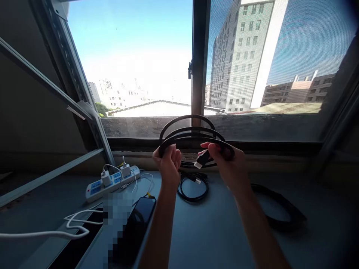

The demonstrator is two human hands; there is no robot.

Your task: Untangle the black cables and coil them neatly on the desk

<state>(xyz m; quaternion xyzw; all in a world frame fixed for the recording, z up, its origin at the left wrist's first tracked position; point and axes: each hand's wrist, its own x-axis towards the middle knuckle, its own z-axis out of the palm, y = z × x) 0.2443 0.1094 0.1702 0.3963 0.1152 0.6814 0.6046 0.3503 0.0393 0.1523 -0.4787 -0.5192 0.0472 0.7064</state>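
A black HDMI cable (193,130), gathered in several loose loops, is held up in front of the window. My left hand (168,164) is closed around the left side of the loops. On the right side, my right hand (231,166) grips the coil, with the cable's plug (202,160) sticking out from its fingers toward the left. Part of the coil is hidden behind my right fingers. Just below the hands, a smaller coiled black cable (193,200) with a metal-ended plug lies on the table.
Another black cable coil (288,220) lies right of my right forearm. At left are a white power strip (97,192) with two chargers, white cords (42,234) and a dark phone (146,205) on the table (207,235). A metal frame (56,87) stands by the window.
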